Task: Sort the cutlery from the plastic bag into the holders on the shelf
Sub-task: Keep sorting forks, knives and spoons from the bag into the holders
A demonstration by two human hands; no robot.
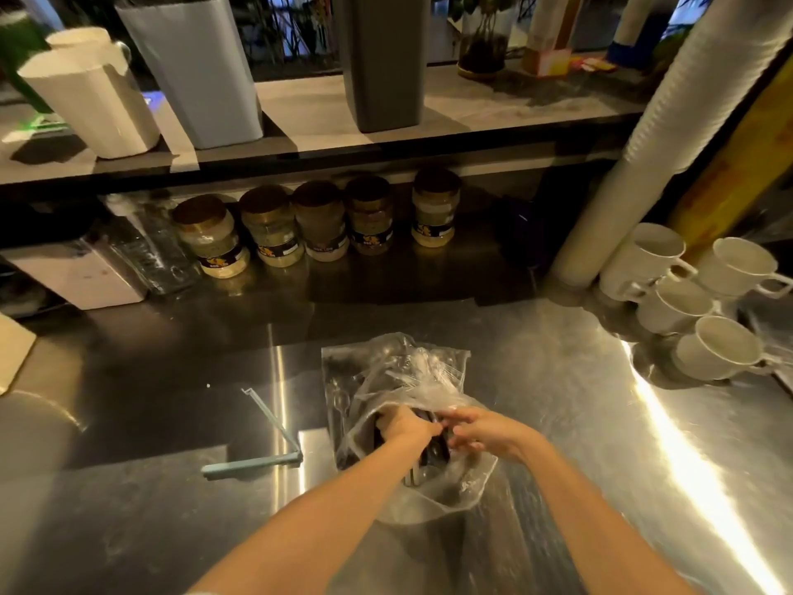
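Brushed steel, glaring under the lamps, makes up the bench point(558, 401) in front of you. Your right hand point(485, 431) has its fingers point(461, 418) curled, pinching the thin film at the mouth of the plastic bag point(386, 371). Your left hand point(405, 425) is sunk into that mouth. Its fingers are buried behind crumpled plastic, so you cannot tell what they grip, if anything.

The cutlery point(414, 474) lies inside the bag, at the near middle of the bench: dark handles, metal glints and a clear spoon point(341, 399) against the left wall, the pieces blurring together. Just left of the bag lies an opened pale-green clip point(253, 463).

On the far shelf point(493, 100) stand a white holder point(94, 105), a pale grey holder point(197, 79) and a dark grey holder point(382, 70), the last two cut off at the top.
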